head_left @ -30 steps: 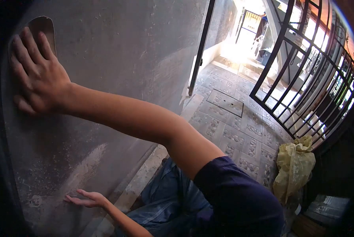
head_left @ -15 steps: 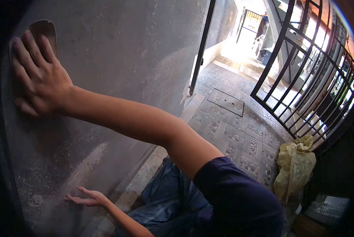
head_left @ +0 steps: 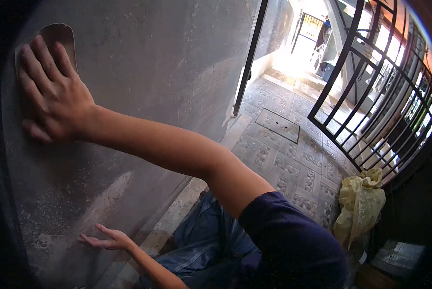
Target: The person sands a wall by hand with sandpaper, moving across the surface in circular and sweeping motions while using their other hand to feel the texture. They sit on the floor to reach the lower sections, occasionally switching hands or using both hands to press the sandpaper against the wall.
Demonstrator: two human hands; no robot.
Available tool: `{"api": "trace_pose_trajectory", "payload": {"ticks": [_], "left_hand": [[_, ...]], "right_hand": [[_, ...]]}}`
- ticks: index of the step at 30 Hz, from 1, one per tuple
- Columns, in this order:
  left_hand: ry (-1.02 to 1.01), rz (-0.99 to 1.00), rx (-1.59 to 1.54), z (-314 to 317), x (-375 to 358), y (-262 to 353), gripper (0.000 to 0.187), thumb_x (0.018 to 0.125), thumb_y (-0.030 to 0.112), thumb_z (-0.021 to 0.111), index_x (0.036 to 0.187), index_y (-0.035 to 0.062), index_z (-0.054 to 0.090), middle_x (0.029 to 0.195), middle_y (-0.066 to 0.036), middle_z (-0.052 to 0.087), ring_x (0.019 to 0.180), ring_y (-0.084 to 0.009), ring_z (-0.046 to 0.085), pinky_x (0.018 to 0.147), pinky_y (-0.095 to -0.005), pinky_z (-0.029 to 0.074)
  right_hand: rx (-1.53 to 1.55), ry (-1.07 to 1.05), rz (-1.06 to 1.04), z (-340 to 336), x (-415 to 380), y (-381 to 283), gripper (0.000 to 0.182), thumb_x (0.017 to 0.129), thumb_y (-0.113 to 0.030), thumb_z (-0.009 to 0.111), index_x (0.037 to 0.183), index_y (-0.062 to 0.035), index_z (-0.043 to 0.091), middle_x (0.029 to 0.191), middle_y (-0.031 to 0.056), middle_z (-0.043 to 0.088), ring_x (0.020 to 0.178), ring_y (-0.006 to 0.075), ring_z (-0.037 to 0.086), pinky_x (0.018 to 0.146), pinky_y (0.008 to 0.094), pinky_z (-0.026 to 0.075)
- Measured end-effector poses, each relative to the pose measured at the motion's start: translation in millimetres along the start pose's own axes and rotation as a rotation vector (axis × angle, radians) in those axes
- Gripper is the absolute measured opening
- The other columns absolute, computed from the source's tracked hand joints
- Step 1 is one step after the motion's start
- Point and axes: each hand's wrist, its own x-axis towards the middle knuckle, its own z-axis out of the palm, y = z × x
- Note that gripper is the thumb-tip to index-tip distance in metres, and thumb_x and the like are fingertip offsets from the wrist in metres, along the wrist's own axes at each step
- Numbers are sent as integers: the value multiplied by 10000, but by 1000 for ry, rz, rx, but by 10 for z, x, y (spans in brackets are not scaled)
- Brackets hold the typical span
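My right hand presses flat against the grey wall at the upper left, arm stretched out. Beneath its fingers is a sheet of brown sandpaper; the top end and left edge stick out past the fingertips, while the rest is hidden under the palm. Lower down, my left hand is beside the wall's scuffed, powdery lower part, fingers apart with nothing in them.
My bent legs in blue jeans are beside the wall's foot. Patterned floor tiles surround a square cover. A black barred gate stands at right, with a yellowish sack below it. Strong light fills the far passage.
The view has shifted slightly. My right hand and the sandpaper appear a little further right along the wall; my left hand stays nearly still.
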Motion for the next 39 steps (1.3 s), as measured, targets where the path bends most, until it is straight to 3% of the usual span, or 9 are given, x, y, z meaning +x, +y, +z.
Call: {"api": "trace_pose_trajectory", "payload": {"ticks": [12,15,23,27,31,33,37,39], "left_hand": [[-32,-61,2,-19,1,70,563,956,282,549,1395,2,335,1494,-239,252,1374,-344,301,1079,-427,348],[-8,-16,-16,3,-8,31,558,956,271,552,1390,-6,336,1485,-253,263,1378,-352,292,1076,-429,342],[35,339,59,55,-101,-320,600,955,317,538,1397,-18,307,1494,-289,200,1386,-420,238,1069,-494,302],[-76,544,68,121,-381,-408,647,951,329,540,1411,-31,261,1498,-296,182,1378,-451,231,1060,-522,292],[-351,633,109,100,-718,-528,662,950,309,534,1414,-52,231,1496,-299,181,1376,-455,230,1070,-525,282],[-431,717,54,62,-744,-481,660,948,305,534,1410,-60,235,1491,-301,192,1375,-457,232,1073,-528,280],[-570,728,92,-17,-891,-345,649,951,319,519,1400,-70,257,1473,-308,229,1364,-455,258,1078,-537,281],[-602,730,72,-65,-936,-287,638,955,323,510,1392,-74,268,1462,-308,251,1358,-454,271,1086,-532,278]], "right_hand": [[-82,-29,-15,-11,-82,-21,871,803,-548,501,1358,104,345,1457,328,250,1388,494,164,1098,635,137],[-315,-56,-20,-47,-130,-77,807,839,-553,509,1368,47,395,1503,285,187,1410,456,110,1125,596,96],[-234,-98,159,-237,-1273,-181,795,855,-586,463,1389,-5,370,1512,184,259,1417,368,197,1108,605,129],[-398,-120,398,-539,-2154,-382,792,888,-619,402,1417,-31,349,1541,137,220,1440,309,148,1135,559,87],[-403,-174,626,-663,-2680,-587,783,913,-610,355,1455,-48,294,1563,101,172,1458,260,70,1158,511,32],[192,-278,881,-777,-2728,-625,785,920,-608,336,1473,-57,255,1566,83,167,1461,254,41,1165,489,-5],[268,-249,872,-912,-2754,-572,770,920,-603,344,1470,-69,268,1566,79,168,1460,249,53,1168,485,2],[139,-219,784,-856,-2843,-535,747,919,-585,369,1470,-90,275,1565,65,177,1457,237,77,1172,483,16]]}}
